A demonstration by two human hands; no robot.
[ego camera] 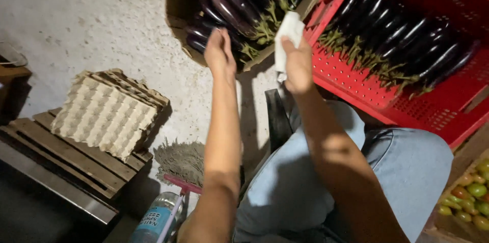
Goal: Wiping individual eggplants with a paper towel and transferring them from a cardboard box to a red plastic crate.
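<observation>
Your right hand (298,67) is closed around a white cloth (287,36), pinched between thumb and fingers, cloth sticking up above the fist and a bit hanging below. It sits at the gap between the cardboard box and the red crate. Your left hand (220,52) is loosely open, fingers curled down, reaching onto the eggplants in the cardboard box (178,24); it looks to be touching one dark eggplant (204,39), but I can't tell whether it has actually gripped it, since the fingers hide the contact.

The box is tilted toward you, full of long purple eggplants with green stems pointing to the right. Just beside it on the right is a red plastic crate (351,77) with a perforated wall, holding a row of more eggplants (407,39), stems toward you.

Both forearms stretch out over your lap, light blue jeans (402,166) below. Bottom right corner: a box of green and reddish tomatoes (471,194). On the left, well apart from the hands, a stack of grey egg trays (104,113) rests on a wooden pallet (66,164). Near the bottom centre there's a mop head (181,159) on the concrete floor (91,19) and a plastic bottle (155,220) just beside it.
</observation>
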